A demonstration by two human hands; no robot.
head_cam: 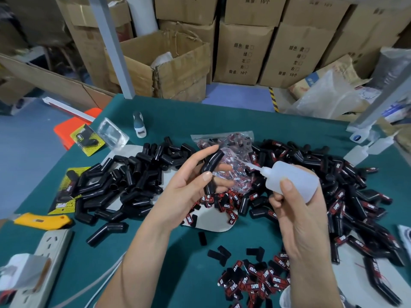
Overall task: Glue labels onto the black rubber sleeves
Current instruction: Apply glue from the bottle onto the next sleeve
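Sleeve [210, 168] pinched in left hand [189, 187]; right hand [295, 210] grips glue bottle [291, 180]; labels [255, 283] read "TAPER".

Head-worn wide-angle view, looking forward and down

The single camera sits above the green table [222, 116], close over the left hand [186, 185] and right hand [295, 210], with both forearms entering from the bottom edge; stacked cardboard boxes [242, 54] fill the far background.
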